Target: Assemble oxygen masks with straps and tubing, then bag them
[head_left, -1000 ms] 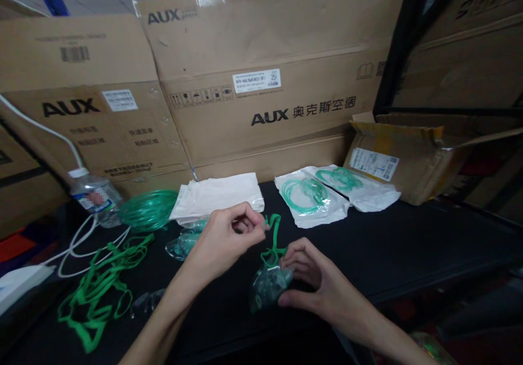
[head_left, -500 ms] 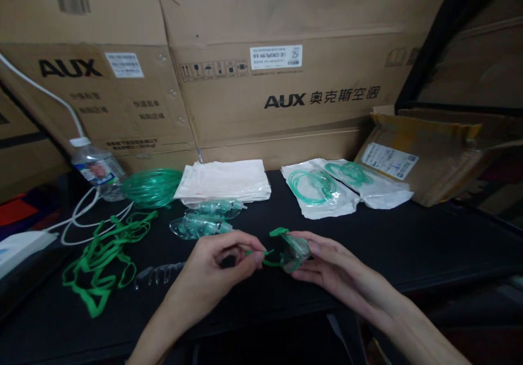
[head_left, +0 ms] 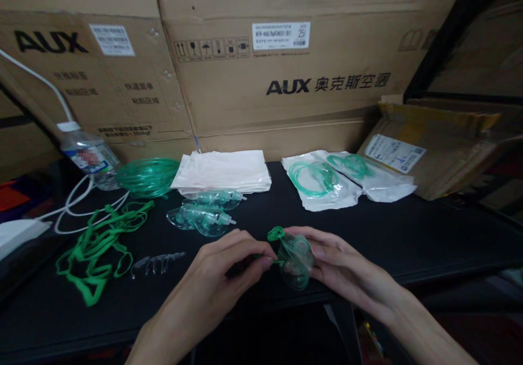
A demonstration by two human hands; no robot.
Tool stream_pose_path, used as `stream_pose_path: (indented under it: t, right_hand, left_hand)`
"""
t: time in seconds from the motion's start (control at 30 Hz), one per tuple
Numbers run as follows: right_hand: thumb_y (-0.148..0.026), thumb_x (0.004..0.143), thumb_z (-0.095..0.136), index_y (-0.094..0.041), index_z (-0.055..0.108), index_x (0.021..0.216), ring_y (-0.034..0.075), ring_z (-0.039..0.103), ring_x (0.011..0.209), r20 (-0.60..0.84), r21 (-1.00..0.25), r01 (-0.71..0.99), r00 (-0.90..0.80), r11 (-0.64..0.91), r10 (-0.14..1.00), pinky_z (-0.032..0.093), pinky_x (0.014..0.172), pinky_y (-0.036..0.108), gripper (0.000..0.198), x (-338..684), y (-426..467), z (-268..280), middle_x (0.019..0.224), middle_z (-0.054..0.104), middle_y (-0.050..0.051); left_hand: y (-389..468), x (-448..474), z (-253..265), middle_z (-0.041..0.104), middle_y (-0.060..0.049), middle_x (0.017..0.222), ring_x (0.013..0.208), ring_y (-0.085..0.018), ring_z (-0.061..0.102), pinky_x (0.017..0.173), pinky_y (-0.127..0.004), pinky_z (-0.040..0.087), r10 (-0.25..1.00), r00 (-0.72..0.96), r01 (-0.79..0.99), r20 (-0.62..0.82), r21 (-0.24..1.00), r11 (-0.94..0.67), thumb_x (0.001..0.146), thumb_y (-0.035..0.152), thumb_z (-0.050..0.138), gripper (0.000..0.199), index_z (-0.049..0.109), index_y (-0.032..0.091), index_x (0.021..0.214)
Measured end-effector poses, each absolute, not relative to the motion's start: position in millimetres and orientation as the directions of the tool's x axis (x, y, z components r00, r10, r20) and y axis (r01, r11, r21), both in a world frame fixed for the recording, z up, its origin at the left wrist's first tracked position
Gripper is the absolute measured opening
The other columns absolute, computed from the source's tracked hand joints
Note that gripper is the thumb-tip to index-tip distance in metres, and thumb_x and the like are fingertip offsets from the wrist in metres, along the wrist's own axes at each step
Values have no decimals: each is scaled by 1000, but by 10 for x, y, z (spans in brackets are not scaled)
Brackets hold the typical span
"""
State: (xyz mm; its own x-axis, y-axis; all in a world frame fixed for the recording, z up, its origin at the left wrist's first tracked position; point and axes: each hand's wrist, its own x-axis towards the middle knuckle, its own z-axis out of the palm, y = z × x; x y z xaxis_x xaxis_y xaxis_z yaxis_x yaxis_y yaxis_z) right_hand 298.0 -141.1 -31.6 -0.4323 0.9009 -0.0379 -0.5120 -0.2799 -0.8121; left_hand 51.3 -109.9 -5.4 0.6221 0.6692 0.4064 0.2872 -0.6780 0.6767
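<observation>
left grip (head_left: 229,267) nearer mask (head_left: 300,261) in right grip (head_left: 347,264)

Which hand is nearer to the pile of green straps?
Left. The left hand is to the right of the pile of green straps, apart from it; the right hand is farther right, its fingers around the clear mask.
</observation>
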Motion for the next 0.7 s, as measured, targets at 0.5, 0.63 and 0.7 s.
stream_pose_path:
  t: [0.5,0.63,0.7]
  right_hand:
    - [-21,91,72,-19,74,125,16,72,111,-15,-798,-530,-457,-286,889,52,97,26,34,2986,-1420,-320,121,78,9]
    - [-22,91,73,-19,74,125,16,72,110,-12,-799,-530,-458,-284,889,53,96,25,33,2979,-1419,-299,121,78,9]
    - [-22,91,73,-19,75,125,16,71,110,-18,-799,-530,-451,-284,892,53,96,25,33,2977,-1419,-297,121,78,9]
  left_hand:
    - [-1118,477,-14,67,8,91,80,-7,63,74,-15,45,698,646,341,309,701,-626,100,14,59,19,70,29,103]
    - [-1118,475,-7,68,7,91,80,-7,64,74,-16,46,699,650,342,297,707,-619,100,15,60,17,70,29,102]
    - [-1116,479,-6,68,7,91,80,-7,64,73,-16,46,697,653,340,295,708,-618,100,16,60,17,71,28,102]
